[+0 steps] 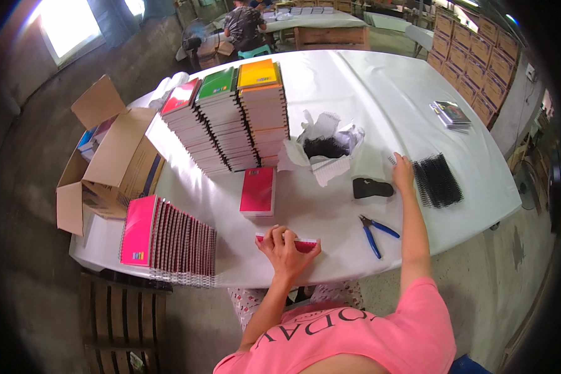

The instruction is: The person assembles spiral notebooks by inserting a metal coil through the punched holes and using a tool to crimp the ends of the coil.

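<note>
Red notebook [305, 247] is gripped, long edge crosswise, in fingers of left hand [284, 254]; right hand [403, 172], finger closure indiscernible, is held just left of black coils [439, 182].

Workshop, piled cartons [474, 62], tall notebook stacks [227, 128], pliers [367, 222] on worktable [386, 93], concrete floor [498, 255]

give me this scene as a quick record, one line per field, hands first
left hand: grips pink notebook between thumb and fingers
right hand: beside black spiral coils; unclear whether holding one
tool: blue-handled pliers, handles spread
center: pink-covered stack, lying flat
behind: three tall notebook stacks; crumpled white wrapper with dark contents
left side: spiral-bound pink notebooks; open cardboard box
</note>
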### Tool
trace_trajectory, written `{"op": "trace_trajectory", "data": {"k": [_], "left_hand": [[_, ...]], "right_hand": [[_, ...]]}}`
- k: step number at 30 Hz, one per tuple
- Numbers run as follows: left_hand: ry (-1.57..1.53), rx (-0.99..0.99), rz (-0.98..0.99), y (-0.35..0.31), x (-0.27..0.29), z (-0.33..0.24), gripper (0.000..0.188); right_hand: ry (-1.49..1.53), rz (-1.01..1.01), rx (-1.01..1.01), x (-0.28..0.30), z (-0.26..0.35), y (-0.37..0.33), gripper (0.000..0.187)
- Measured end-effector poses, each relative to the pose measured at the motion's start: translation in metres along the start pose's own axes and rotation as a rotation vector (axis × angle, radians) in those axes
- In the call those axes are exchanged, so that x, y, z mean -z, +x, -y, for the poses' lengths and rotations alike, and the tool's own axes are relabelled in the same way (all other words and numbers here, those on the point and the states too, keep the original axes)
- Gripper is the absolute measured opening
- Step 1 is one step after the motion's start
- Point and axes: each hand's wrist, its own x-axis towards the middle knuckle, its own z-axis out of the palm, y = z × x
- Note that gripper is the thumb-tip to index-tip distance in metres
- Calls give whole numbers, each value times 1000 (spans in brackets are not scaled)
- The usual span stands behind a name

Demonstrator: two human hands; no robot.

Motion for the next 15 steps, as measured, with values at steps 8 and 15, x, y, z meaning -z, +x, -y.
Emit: {"op": "trace_trajectory", "data": {"k": [8,15], "left_hand": [[-27,-41,-13,4,4,9,48],[-44,-72,-64,2,1,6,41]], "right_hand": [[644,321,343,93,110,-97,22],[929,503,440,98,159,-178,19]]}}
